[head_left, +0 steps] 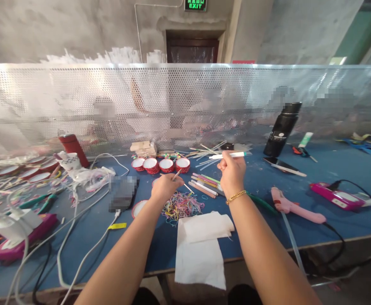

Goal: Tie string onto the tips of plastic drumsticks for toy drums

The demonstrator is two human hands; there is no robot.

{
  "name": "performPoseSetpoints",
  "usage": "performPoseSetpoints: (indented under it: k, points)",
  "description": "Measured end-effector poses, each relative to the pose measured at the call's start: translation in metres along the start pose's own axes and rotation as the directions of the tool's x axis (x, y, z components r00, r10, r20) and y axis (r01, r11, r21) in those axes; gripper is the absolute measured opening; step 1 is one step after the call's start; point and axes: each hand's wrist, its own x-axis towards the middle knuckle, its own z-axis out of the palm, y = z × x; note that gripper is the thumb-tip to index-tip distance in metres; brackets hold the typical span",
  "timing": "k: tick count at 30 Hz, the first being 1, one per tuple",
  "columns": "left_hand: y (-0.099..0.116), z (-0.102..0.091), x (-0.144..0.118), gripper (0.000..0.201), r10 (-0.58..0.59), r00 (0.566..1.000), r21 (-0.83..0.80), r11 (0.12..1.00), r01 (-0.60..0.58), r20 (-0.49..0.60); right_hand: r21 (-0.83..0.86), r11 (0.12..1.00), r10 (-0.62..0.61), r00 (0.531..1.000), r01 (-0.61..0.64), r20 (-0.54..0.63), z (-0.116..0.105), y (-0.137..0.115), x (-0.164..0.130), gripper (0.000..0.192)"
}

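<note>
Blue table [331, 169], four red cups [160, 164]

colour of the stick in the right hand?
White stick with a teal-green tip, pinched in the right hand; the head view shows it.

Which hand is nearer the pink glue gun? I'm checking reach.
Right. The right hand, holding a white stick, is just left of the pink glue gun; the left hand is farther left, above the rubber bands.

bare blue table [331, 169] right; cables [77, 237], probably tangled, crowd left
</note>
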Motion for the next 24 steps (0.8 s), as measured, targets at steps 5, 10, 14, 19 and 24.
performPoseSetpoints:
  k: [5, 10, 14, 19, 24]
  points:
    - [0.006, -0.004, -0.003, 0.038, 0.041, 0.996, 0.261, 0.965, -0.020, -0.077, -0.018, 1.000, -0.020, 1.000, 0.020, 0.016, 0.001, 0.004, -0.004, 0.025]
    - [0.017, 0.006, 0.001, 0.012, -0.041, 0.985, -0.332, 0.943, -0.017, -0.170, -0.107, 0.992, -0.067, 0.997, 0.063, -0.031, 0.006, 0.006, -0.009, 0.019]
    - [0.026, 0.017, -0.009, 0.010, -0.130, 0.991, -0.772, 0.625, 0.113, 0.039, -0.147, 0.989, 0.004, 1.000, -0.001, 0.022, 0.024, -0.006, -0.016, 0.014]
    - [0.028, 0.026, -0.024, 0.030, -0.021, 0.996, -0.769, 0.634, 0.080, 0.086, -0.108, 0.994, -0.007, 0.993, 0.020, 0.121, 0.054, -0.022, -0.038, 0.018]
    - [0.020, 0.029, -0.020, 0.042, 0.064, 0.998, -0.779, 0.627, -0.018, 0.028, -0.156, 0.960, -0.184, 0.943, 0.233, 0.279, 0.054, -0.004, -0.064, 0.015]
